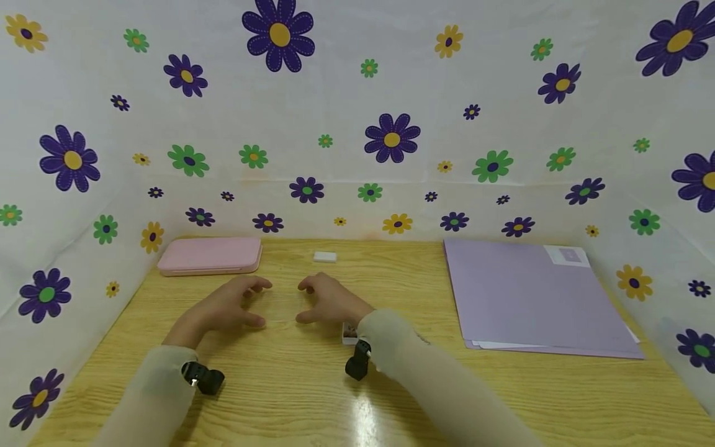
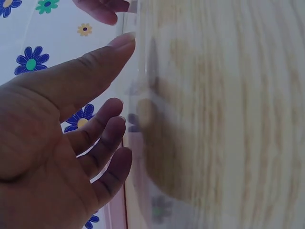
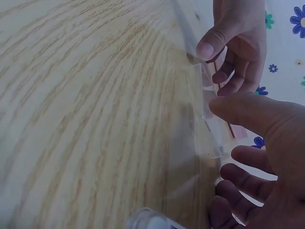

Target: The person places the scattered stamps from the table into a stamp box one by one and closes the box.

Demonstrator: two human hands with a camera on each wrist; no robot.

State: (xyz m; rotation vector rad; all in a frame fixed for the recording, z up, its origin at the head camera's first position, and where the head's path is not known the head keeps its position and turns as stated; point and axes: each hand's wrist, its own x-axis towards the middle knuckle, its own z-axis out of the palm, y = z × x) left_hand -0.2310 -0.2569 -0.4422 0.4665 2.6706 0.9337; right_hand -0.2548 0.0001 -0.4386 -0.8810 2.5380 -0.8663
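Note:
My left hand (image 1: 226, 304) and right hand (image 1: 332, 301) face each other above the wooden table, apart, with thumbs and fingers loosely bent. Between them is a clear, see-through plastic piece (image 3: 205, 90), faint in the head view; its full shape cannot be told. In the right wrist view, the right thumb's tip appears close to its edge, but contact cannot be told. Neither hand visibly grips anything. A small white box (image 1: 349, 339) with something brownish inside sits by the right wrist, partly hidden by the sleeve.
A pink case (image 1: 211, 256) lies at the back left. Behind the hands is a small white block (image 1: 325, 256). Purple folders (image 1: 530, 298) with white paper sticking out lie on the right. Flower-printed cloth (image 1: 346, 93) encloses the table (image 1: 290, 397) at the back and sides.

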